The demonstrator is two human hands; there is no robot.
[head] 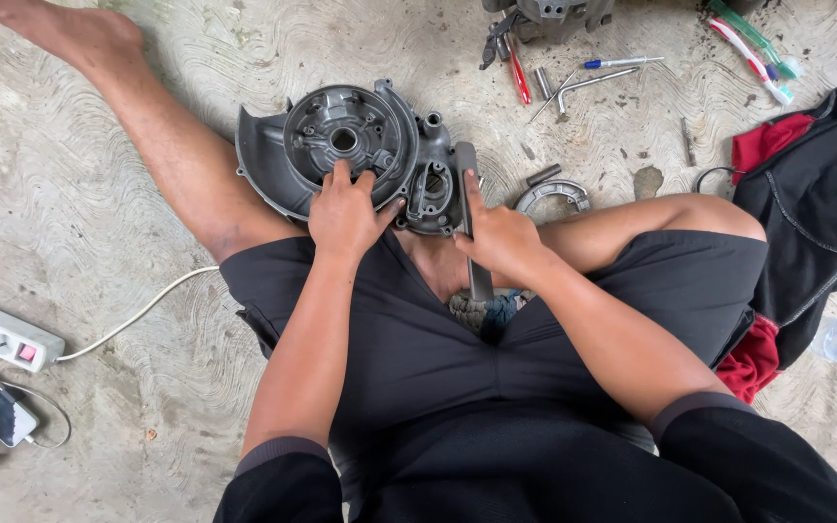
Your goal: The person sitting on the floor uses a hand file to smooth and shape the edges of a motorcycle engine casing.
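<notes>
A grey engine casing (pixel 356 150) is steadied by the left hand (pixel 346 215), fingers spread flat; a flat metal file (pixel 469 218) is gripped by the right hand (pixel 501 237), laid against the casing's edge.

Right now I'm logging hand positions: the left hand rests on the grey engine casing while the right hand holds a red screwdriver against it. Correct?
Not quite. The left hand does rest on the grey engine casing, but the right hand holds a flat dark grey metal bar against it, not a red screwdriver. A red-handled tool lies untouched on the floor beyond. The head view shows this.
</notes>
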